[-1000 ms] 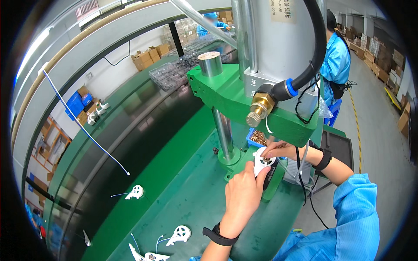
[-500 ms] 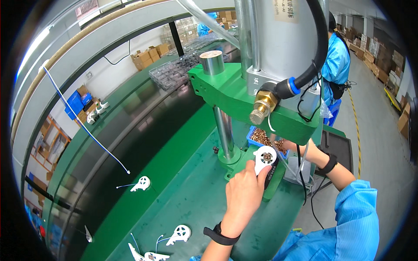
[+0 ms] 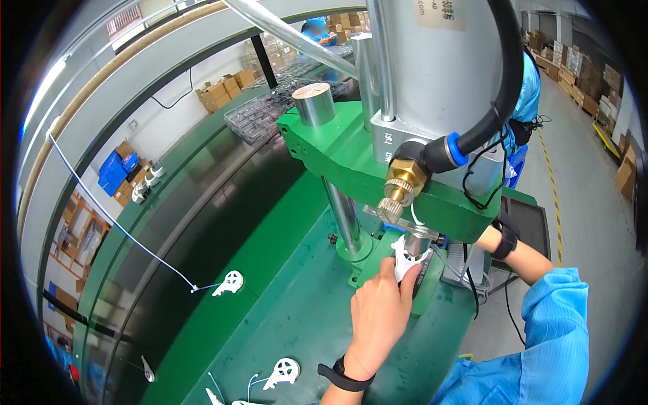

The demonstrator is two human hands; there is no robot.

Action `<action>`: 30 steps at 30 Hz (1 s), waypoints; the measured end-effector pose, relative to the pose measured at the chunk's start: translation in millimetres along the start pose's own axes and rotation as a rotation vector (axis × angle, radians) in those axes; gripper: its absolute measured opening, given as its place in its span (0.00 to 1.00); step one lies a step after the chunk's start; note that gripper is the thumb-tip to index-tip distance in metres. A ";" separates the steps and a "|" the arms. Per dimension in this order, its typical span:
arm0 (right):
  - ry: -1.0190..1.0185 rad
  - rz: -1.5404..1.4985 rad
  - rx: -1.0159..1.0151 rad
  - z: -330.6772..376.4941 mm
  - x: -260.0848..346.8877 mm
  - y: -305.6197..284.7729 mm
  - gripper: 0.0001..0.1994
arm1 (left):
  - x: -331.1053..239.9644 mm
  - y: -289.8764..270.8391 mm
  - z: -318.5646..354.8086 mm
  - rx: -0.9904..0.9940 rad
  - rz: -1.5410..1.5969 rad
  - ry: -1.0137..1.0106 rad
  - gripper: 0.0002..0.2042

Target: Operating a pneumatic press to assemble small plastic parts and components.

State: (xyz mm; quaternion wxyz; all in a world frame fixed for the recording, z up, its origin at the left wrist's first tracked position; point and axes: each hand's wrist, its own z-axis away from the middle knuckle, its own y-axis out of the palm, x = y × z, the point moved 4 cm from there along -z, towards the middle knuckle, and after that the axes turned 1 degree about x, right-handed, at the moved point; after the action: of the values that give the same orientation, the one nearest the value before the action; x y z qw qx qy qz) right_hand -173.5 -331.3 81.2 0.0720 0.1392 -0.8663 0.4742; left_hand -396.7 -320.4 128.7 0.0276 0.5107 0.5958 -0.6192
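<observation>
While the left hand [image 3: 379, 316] grips a white part [image 3: 407, 258], the press [image 3: 378, 162] stands over it

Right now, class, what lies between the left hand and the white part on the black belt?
Head view: only bare green table between the left hand and white part.

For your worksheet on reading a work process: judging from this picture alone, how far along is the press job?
Done: nothing finished can be told apart. In hand: the left hand holds a white wheel-shaped part under the ram of the green press; the right hand is hidden behind it. Left: similar wired white parts lie on the green bench.
</observation>
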 end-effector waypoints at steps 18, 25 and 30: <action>0.085 -0.415 0.148 -21.6 6.7 24.7 0.17 | 12.8 7.1 -3.7 0.068 0.447 -0.146 0.17; 0.101 -0.653 0.218 -19.6 12.0 30.6 0.20 | 16.7 -40.8 -0.4 -0.086 0.693 -0.184 0.15; 0.114 -0.772 0.241 23.8 -12.2 20.7 0.22 | 99.3 -92.1 -18.8 0.080 0.147 -0.446 0.17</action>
State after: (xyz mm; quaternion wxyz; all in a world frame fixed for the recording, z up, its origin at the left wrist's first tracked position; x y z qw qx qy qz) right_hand -168.1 -338.7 48.7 0.2758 0.4351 -0.6832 0.5176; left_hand -492.0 -222.4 132.3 0.1832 0.4041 0.5110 -0.7362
